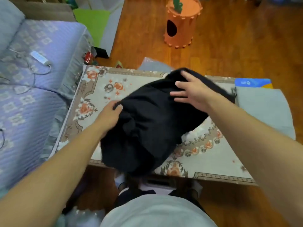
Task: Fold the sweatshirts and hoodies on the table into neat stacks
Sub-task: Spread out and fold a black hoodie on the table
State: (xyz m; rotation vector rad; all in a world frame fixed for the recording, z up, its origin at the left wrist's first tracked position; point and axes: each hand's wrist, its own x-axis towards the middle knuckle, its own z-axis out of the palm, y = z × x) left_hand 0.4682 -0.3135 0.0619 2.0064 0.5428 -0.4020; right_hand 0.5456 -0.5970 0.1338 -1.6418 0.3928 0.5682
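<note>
A black sweatshirt lies bunched across the middle of the frame on the counter, which wears a floral cloth. Its lower end spills over the counter's near edge at the bottom centre. The left hand pinches a fold of the fabric at the garment's left edge, fingers curled round it, most likely to anchor that side. The right hand rests flat on the upper right part with its fingers spread and nearly straight, holding nothing, apparently to smooth or press the cloth down (the picture is blurred there, so the exact contact is hard to judge).

The garment's long axis runs diagonally, from the upper right of the frame down to the lower left. Which end is collar and which is hem cannot be told. A folded grey garment sits at the right edge, just beside the black one.
</note>
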